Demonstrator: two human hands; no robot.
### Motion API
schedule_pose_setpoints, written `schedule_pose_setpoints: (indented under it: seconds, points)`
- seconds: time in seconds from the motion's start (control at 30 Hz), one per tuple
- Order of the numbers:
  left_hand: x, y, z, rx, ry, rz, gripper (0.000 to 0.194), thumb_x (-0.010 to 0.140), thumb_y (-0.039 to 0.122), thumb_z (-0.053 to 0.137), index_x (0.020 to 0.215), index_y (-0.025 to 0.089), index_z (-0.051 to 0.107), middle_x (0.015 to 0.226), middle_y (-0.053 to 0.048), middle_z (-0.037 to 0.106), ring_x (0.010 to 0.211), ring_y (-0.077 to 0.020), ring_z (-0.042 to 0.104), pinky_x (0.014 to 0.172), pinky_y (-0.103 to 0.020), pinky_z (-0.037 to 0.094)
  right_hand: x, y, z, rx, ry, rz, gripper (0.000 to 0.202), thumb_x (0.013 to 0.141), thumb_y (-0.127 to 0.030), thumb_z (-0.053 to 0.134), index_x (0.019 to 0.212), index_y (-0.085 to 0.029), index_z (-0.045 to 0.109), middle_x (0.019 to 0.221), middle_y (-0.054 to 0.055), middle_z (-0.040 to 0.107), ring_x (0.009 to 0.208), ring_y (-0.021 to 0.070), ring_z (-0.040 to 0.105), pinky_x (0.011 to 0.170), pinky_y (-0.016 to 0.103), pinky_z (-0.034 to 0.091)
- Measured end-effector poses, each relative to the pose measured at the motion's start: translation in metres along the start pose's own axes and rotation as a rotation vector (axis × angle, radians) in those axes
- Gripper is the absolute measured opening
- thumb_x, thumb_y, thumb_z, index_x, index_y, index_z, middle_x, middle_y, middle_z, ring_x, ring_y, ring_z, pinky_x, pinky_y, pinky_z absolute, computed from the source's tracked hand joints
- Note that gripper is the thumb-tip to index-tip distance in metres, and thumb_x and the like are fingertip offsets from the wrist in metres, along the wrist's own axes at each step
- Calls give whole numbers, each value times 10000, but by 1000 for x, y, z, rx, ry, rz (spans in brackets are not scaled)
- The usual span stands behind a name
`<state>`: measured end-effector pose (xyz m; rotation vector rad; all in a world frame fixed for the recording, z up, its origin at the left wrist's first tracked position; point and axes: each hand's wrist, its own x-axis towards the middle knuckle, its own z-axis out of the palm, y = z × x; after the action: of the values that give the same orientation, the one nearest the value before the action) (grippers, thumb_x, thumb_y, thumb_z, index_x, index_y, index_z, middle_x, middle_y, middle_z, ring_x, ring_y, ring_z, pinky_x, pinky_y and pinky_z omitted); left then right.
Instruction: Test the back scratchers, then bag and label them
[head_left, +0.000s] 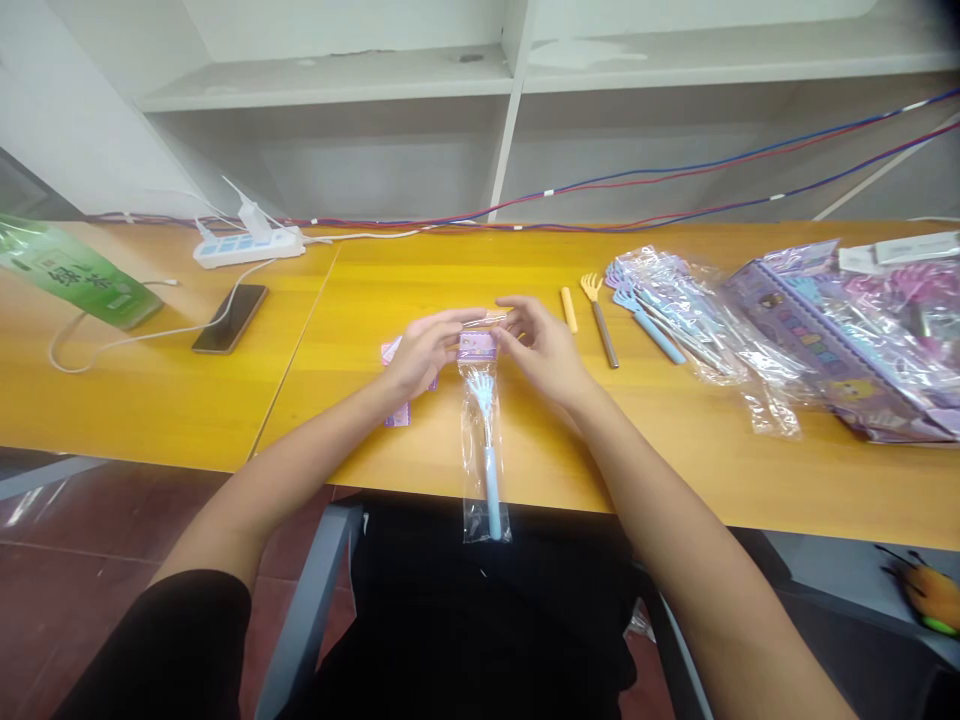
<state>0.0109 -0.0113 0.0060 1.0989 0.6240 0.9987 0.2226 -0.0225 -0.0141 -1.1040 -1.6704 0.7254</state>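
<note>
A light blue back scratcher (492,480) lies inside a clear plastic bag (472,500), its claw end toward the far side and its handle reaching past the table's front edge. At the bag's top is a purple printed header card (478,347). My left hand (421,352) has its fingers closed on the left side of the bag top. From the right, my right hand (546,350) pinches the same top edge between thumb and fingers. Purple cards (399,413) lie partly hidden under my left hand.
To the right lie a yellow stick (569,309), a yellow-clawed back scratcher (602,330), a loose blue one (654,332), a pile of bagged ones (694,310) and a purple display box (814,345). Leftward are a phone (230,320), a power strip (251,245) and a green bottle (82,275).
</note>
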Motion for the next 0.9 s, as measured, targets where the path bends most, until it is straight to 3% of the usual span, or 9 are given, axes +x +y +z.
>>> schedule_pose_setpoints:
  seconds: [0.1, 0.23, 0.3, 0.57, 0.9]
  points:
    - [1, -2, 0, 23, -19, 9, 384, 861, 313, 760, 1226, 197, 780, 1341, -143, 767, 1230, -290, 728, 1051, -437, 573, 1, 2, 0, -34, 22, -3, 255, 976, -425, 709, 1148, -237, 686, 942, 37, 719, 796, 181, 664, 697, 338, 531]
    - [2, -7, -4, 116, -36, 75, 675, 818, 311, 844, 1461, 301, 639, 1327, -102, 768, 1155, -258, 755, 1050, -421, 569, 2, 1, -2, -36, 47, 1, 190, 977, -421, 704, 1041, -241, 716, 928, 36, 723, 789, 176, 644, 669, 319, 524]
    - [3, -11, -8, 186, -43, 94, 710, 820, 310, 854, 1488, 303, 613, 1311, -98, 768, 1137, -246, 757, 1052, -409, 564, 2, -1, -3, -27, 60, -11, 165, 978, -403, 699, 1018, -244, 716, 933, 34, 713, 776, 173, 633, 665, 319, 519]
    - [3, -16, -8, 338, -12, 128, 340, 881, 294, 797, 1205, 206, 744, 1112, -79, 785, 1042, -214, 747, 1020, -390, 573, 1, -13, -7, -99, 2, -83, 225, 1035, -432, 625, 998, -256, 759, 932, 43, 651, 816, 194, 617, 742, 364, 505]
    - [-1, -10, 0, 277, 20, 157, 287, 898, 323, 795, 1149, 200, 730, 1090, -72, 769, 1006, -204, 743, 957, -387, 622, -1, -21, -7, -81, 1, -150, 164, 1020, -386, 636, 998, -273, 752, 930, 42, 633, 831, 204, 597, 743, 364, 503]
